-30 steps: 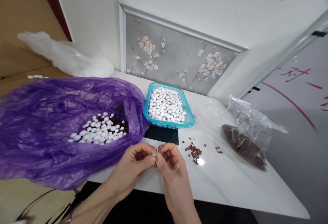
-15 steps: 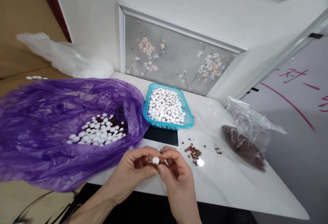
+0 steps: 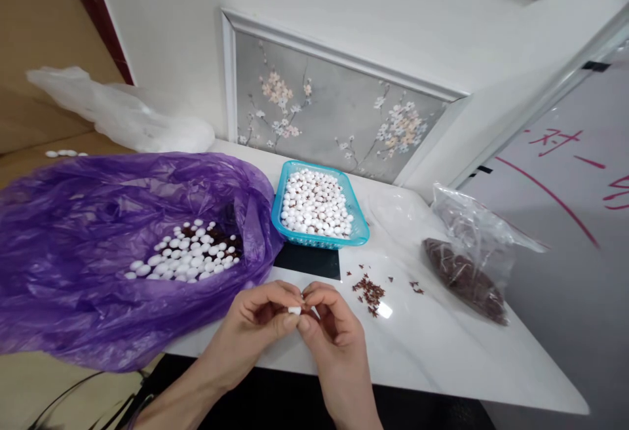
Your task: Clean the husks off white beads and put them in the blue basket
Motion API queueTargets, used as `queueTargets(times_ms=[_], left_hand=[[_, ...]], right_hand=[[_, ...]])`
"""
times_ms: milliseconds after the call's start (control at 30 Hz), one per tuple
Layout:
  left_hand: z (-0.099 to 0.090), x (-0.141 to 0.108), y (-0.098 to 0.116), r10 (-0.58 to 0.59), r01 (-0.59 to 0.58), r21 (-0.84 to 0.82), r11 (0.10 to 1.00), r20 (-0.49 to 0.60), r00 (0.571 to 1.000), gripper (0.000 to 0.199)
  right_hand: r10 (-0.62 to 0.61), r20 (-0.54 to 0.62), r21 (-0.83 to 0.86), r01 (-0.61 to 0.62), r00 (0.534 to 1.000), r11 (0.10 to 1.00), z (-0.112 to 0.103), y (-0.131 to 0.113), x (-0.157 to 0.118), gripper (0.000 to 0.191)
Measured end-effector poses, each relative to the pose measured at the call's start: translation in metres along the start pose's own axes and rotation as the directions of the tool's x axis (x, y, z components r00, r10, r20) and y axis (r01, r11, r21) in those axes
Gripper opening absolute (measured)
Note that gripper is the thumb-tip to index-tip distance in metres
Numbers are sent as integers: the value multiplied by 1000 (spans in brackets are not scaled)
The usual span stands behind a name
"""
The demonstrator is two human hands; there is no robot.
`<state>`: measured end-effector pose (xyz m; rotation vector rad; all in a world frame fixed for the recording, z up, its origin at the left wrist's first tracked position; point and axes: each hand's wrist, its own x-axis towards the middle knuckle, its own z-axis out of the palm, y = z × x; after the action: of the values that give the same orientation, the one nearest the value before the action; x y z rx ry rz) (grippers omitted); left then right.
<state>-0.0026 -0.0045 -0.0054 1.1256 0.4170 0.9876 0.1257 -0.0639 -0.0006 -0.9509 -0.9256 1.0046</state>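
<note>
Over the front of the white table, my left hand (image 3: 253, 328) pinches a small white ball (image 3: 294, 311) between thumb and fingers. My right hand (image 3: 338, 335) is closed beside it, fingertips touching the left ones at the ball; whatever it pinches is too small and hidden to tell. A loose pile of small brown star-shaped pieces (image 3: 370, 291) lies on the table right of my hands. Behind them stands a turquoise plastic basket (image 3: 364, 233) full of similar white balls with brown bits among them.
At left, an open purple plastic bag (image 3: 63, 240) holds white balls and dark brown pieces. A clear bag (image 3: 464, 279) of brown material lies at right. Clear plastic wrapping (image 3: 132, 115) sits at the back left. A whiteboard (image 3: 560, 200) stands along the right side.
My fingers have closed further over the white ball, so less of it shows. Both hands stay together in nearly the same place; the view has shifted slightly.
</note>
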Motion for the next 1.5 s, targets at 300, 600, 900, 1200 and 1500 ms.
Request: queueTargets(times_ms=[300, 600, 900, 1200, 1500], left_hand=[[4, 0, 4, -31, 31, 36, 999, -5, 1000, 9], [4, 0, 4, -70, 70, 38, 997, 2, 998, 18], [-1, -2, 1, -28, 28, 51, 998, 4, 1000, 17], [3, 3, 8, -34, 38, 113, 993, -36, 999, 7], [27, 8, 30, 177, -151, 364, 919, -38, 984, 20]], right_hand=[[6, -7, -25, -6, 1000, 1000, -1, 2, -2, 15], [24, -22, -57, -26, 999, 998, -4, 1, -3, 12], [5, -14, -50, -6, 1000, 999, -3, 0, -2, 16], [-73, -10, -442, 61, 997, 895, -26, -12, 1, 16], [-118, -121, -958, -85, 986, 275, -125, -31, 66, 21]])
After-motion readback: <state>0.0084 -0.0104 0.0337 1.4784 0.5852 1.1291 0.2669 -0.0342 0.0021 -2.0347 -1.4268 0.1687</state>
